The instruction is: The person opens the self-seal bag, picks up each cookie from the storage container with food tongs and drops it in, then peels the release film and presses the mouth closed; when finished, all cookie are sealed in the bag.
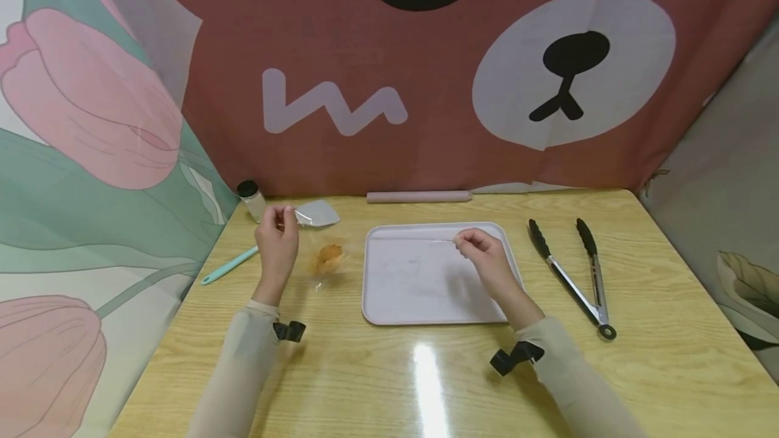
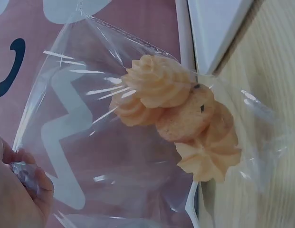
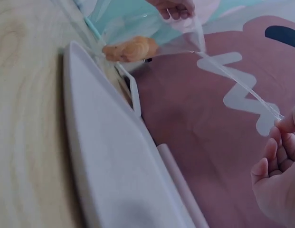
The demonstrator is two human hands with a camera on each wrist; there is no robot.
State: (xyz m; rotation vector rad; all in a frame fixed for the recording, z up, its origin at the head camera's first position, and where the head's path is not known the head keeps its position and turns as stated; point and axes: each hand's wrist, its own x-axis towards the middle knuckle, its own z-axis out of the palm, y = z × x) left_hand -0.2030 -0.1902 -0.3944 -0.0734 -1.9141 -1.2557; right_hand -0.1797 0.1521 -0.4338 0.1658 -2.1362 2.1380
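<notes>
My left hand (image 1: 277, 249) pinches the top corner of a clear plastic bag (image 2: 114, 161), which hangs over the table left of the tray. Several swirled, golden cookies (image 2: 161, 83) lie bunched in its lower part; one flat piece among them has dark specks. My right hand (image 1: 487, 262), above the tray's right side, pinches the end of a thin clear plastic strip (image 3: 242, 85) between thumb and fingertips. That strip runs taut from the bag's top edge across to the right hand. Beneath it lies a white rectangular tray (image 1: 408, 289).
Black-handled metal tongs (image 1: 575, 286) lie spread right of the tray. A pink rod (image 1: 420, 196) lies along the back edge. At the back left are a black-lidded jar (image 1: 252, 203) and a spatula with a pale blade (image 1: 318, 212) and turquoise handle (image 1: 230, 266). Printed cloth hangs behind.
</notes>
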